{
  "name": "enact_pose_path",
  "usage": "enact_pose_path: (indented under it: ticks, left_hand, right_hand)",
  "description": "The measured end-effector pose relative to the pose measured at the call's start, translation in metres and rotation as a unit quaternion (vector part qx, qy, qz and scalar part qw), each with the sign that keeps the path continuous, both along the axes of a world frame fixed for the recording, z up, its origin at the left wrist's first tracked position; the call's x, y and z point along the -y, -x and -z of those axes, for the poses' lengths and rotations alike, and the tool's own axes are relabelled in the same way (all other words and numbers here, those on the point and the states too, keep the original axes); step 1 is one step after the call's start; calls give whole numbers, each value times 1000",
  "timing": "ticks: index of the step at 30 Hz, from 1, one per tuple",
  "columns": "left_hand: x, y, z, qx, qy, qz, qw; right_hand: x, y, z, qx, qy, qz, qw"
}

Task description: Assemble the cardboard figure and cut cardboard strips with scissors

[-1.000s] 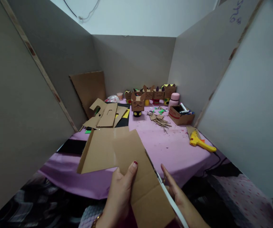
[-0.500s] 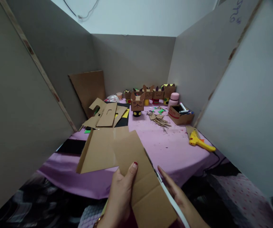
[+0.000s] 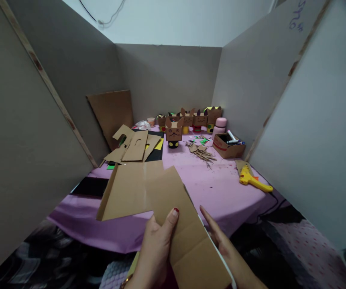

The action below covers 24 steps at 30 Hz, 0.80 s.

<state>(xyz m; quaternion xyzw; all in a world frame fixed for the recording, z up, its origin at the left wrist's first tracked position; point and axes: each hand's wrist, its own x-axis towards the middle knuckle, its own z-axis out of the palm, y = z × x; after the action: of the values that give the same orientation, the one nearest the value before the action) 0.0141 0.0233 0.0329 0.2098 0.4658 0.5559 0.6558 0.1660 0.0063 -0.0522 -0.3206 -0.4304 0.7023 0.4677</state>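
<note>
A folded piece of brown cardboard (image 3: pixel 188 224) slants across the front of the table, its lower end close to me. My left hand (image 3: pixel 159 245) grips the left edge of this cardboard, thumb flat on top and fingers hidden beneath. Along the right edge runs a thin white strip. Beside that edge is my right hand (image 3: pixel 222 243), its fingers stretched out; whether the palm touches the cardboard is hard to see. The far part of the cardboard spreads left, with a raised flap (image 3: pixel 107 196) at its end.
Cut cardboard pieces (image 3: pixel 135 146) lie at the left back. A cardboard cat figure (image 3: pixel 174 132) stands mid-table, with several similar ones behind. Cardboard scraps (image 3: pixel 201 151), a box of markers (image 3: pixel 228 146), a pink bottle (image 3: pixel 219 126) and a yellow glue gun (image 3: pixel 254 179) are on the right.
The near end of the cardboard has shifted slightly right, and my left thumb with it. The white strip along the right edge shows narrower now. My right hand has barely moved.
</note>
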Motion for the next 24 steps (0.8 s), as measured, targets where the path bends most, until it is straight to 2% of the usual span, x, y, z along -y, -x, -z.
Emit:
enact_pose_path:
  ticks: [6,13,18,21,24]
  left_hand:
    - [0,0,3,-7,-7,0,1000]
    - [1,0,9,-2,-5,9,1000]
    - [-5,4,7,-1,3,5,1000]
    - [-16,10,6,-18,-28,-6,999]
    - [-23,12,6,-36,-55,10,998]
  right_hand:
    - [-3,-4,-8,46,-28,12,998]
    - [-1,-8,3,42,-64,16,997]
    - [-4,-7,9,38,-36,11,999]
    - [-8,-5,9,33,-10,-5,999]
    - [-11,-5,6,42,-8,-5,999]
